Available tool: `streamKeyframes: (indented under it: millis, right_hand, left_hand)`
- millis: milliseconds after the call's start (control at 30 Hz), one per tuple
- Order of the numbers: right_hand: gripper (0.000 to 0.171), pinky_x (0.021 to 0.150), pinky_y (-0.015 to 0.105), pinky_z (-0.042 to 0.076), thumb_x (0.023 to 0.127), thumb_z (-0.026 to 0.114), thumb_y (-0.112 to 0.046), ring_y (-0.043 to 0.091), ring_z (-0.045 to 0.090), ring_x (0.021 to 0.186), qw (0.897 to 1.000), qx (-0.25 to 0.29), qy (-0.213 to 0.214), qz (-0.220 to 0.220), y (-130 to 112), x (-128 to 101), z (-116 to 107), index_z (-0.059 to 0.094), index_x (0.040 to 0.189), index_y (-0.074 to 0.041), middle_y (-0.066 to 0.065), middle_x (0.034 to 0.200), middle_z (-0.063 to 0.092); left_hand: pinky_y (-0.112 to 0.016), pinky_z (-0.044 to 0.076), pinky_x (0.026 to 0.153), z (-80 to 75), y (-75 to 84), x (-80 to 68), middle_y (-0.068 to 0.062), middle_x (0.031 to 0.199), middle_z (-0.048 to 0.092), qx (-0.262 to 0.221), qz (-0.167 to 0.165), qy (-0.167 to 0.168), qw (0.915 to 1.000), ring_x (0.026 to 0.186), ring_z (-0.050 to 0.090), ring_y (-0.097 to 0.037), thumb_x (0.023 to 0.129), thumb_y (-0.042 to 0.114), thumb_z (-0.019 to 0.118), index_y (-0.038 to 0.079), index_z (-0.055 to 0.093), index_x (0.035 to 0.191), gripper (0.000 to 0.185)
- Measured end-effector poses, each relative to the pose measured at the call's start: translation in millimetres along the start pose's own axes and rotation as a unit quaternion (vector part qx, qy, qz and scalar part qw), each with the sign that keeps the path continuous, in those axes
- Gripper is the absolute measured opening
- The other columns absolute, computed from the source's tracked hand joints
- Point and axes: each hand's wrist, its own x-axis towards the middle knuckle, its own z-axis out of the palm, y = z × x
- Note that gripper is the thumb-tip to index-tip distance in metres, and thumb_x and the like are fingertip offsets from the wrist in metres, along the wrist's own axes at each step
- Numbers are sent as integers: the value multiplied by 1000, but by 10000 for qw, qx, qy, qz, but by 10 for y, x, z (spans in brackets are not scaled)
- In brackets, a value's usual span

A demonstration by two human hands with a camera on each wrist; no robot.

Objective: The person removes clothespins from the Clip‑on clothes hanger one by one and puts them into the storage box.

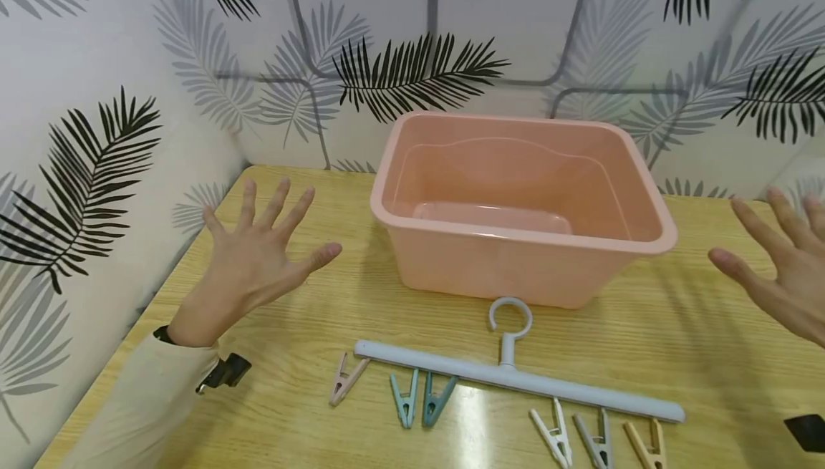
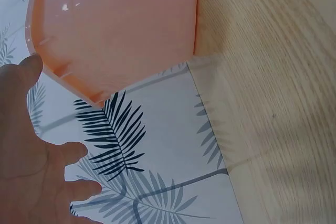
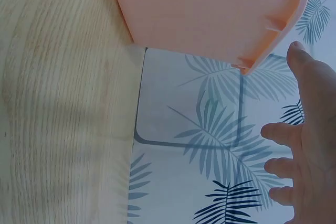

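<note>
Here, empty pink tub (image 1: 522, 240) on table (image 1: 709, 326), spread hands flanking, hanger (image 1: 515, 376) in front

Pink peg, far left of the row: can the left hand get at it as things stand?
Probably yes. The left hand hovers open and holds nothing; the pink peg lies on bare table, apart from the hanger, nothing between them.

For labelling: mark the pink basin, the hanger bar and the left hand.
pink basin (image 1: 515, 268), head view, front wall.
hanger bar (image 1: 567, 387), head view, bar right of hook.
left hand (image 1: 248, 268), head view, back of hand.
</note>
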Motion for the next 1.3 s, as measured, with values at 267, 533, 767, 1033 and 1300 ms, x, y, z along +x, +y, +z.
streamKeyframes:
  millis: [267, 533, 767, 1033, 1300]
  right_hand:
    - [77, 108, 62, -15, 97, 42, -57, 42, -17, 142, 9994, 262, 208, -100, -3, -76, 10, 16, 154, -10, 19, 158, -4]
    - [80, 110, 60, -12, 96, 40, -60, 43, -13, 143, 9995, 134, 247, -149, -55, -124, 15, 17, 153, -8, 23, 158, 1]
    - [81, 110, 60, -12, 95, 46, -58, 40, -13, 144, 9990, 274, 347, -84, -86, -188, 19, 21, 152, -6, 20, 159, 1]
    - [74, 108, 65, -9, 99, 45, -49, 47, -5, 143, 9989, 189, 228, -360, -106, -274, 38, 23, 149, 0, 25, 157, 4]
    - [71, 111, 63, -1, 99, 45, -48, 48, 6, 142, 9974, -55, 255, -669, -134, -338, 72, 29, 147, 3, 30, 153, 14]
  left_hand:
    - [-81, -5, 94, 4, 31, -51, -11, 161, 7, -93, 84, -74, 9999, 144, -3, -45, 87, 78, 33, 25, 12, 156, 90]
    - [-80, -1, 96, 18, 71, -91, -11, 161, 7, -81, 179, -135, 9997, 144, 1, -44, 87, 78, 33, 24, 12, 156, 90]
    - [-80, -1, 96, 18, 96, -122, -13, 160, 12, 26, 248, -91, 9996, 144, 3, -45, 87, 78, 32, 24, 16, 156, 88]
    - [-79, 1, 98, 32, 191, -165, -14, 158, 20, 92, 506, -238, 9984, 144, 5, -45, 92, 71, 35, 17, 22, 154, 83]
    - [-74, 7, 104, 130, 264, -208, -16, 155, 27, 71, 847, -147, 9963, 143, 16, -44, 93, 67, 39, 12, 28, 152, 81]
